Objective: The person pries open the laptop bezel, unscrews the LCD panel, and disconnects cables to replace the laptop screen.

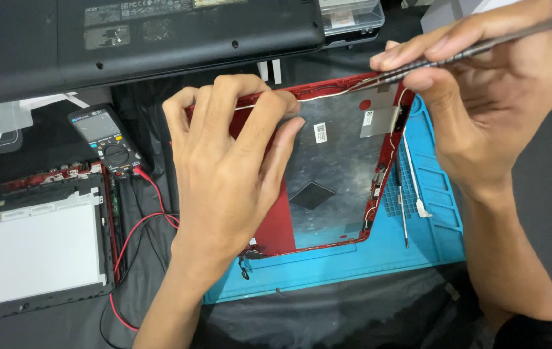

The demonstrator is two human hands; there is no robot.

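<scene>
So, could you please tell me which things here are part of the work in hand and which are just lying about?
In use:
left hand pressing the red laptop lid shell
right hand holding metal tweezers
white cable along the lid's top edge
blue mat

Lying about:
multimeter with red lead
black laptop base
screen panel
clear plastic box

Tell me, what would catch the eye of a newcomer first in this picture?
The red laptop lid shell on the blue work mat in the middle stands out first. The left hand presses on its top edge, while the right hand holds metal tweezers to a thin white cable there. A multimeter lies further left.
</scene>
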